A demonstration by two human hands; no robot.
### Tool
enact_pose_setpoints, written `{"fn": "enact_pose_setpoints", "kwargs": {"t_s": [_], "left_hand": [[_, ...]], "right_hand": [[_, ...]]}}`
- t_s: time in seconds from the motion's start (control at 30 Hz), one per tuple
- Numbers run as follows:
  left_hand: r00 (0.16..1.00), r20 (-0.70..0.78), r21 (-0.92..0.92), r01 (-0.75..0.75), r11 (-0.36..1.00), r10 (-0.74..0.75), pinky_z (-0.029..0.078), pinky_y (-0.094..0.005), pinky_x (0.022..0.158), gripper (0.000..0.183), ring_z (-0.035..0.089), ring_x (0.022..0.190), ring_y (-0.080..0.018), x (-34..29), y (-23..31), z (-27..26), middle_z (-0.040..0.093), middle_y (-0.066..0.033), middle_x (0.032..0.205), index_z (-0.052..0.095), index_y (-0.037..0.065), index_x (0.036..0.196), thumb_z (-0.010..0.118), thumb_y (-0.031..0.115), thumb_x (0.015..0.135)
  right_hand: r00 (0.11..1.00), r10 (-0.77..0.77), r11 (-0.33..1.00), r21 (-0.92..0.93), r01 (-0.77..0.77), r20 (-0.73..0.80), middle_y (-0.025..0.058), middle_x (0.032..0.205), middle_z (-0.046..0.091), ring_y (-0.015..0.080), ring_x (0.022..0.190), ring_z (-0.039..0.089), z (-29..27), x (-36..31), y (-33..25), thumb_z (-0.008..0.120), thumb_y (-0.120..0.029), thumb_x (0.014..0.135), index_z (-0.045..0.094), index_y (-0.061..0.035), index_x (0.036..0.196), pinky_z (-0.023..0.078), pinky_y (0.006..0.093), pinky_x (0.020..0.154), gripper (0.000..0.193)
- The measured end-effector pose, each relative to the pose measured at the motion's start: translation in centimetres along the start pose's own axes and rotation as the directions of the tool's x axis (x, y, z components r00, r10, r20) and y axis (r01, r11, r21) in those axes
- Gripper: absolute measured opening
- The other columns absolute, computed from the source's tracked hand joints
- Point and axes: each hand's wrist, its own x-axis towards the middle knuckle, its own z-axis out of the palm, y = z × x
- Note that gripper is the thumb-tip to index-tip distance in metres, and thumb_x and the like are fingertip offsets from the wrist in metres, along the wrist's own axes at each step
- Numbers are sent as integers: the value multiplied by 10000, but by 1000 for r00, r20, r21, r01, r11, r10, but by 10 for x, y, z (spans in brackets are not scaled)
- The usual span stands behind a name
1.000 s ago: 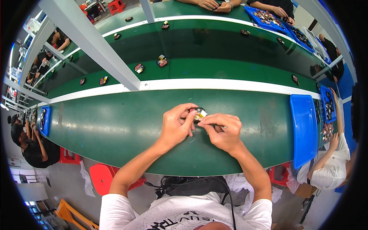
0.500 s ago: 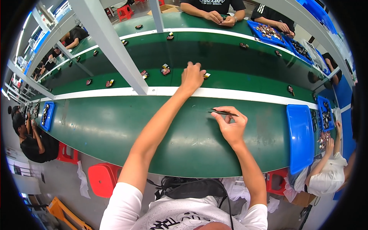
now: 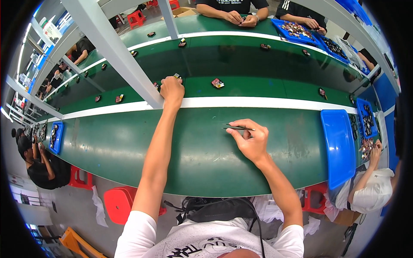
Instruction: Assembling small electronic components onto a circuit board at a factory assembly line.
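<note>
Shifted leftward, left hand (image 3: pixel 172 90) meets one module (image 3: pixel 177 76), grip unclear; right hand (image 3: pixel 253 139) pinches tweezers (image 3: pixel 241 128); another module (image 3: pixel 217 83) lies released, more remain.

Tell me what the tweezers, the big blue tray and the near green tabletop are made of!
The tweezers in the right hand: probably metal, dark finish; the arms look thin yet straight.
The big blue tray: likely plastic, smooth; it's evenly coloured with rounded corners.
The green tabletop: perhaps rubber or plastic sheet, semi-glossy, as light makes soft shiny patches.
</note>
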Motion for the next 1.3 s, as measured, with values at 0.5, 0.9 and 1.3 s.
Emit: {"fn": "enact_pose_setpoints", "kwargs": {"t_s": [0.5,0.9,1.3], "left_hand": [[911,327,-689,47,723,252,446,-263,440,202,604,493,-100,-81,34,-70,723,-87,781,660,-64,1049,691,76,907],[811,397,-826,112,552,429,527,-256,445,196,674,586,-149,-165,37,-96,678,-124,904,661,-91,1137,628,23,980],[857,308,-837,39,545,413,542,-253,464,178,679,602,-142,-170,41,-92,668,-116,901,671,-75,1123,639,7,967]], "right_hand": [[980,192,970,141,-196,45,13,777,707,13,460,372,-3,-2,-8,855,-30,761,756,-31,893,281,217,427,165],[928,350,893,254,-371,126,25,833,701,-15,525,436,-1,-7,-10,830,21,788,723,21,882,301,168,469,143],[939,340,910,233,-343,56,-31,693,654,-20,474,391,0,-8,-5,853,-32,781,740,-3,887,257,197,436,157]]}}
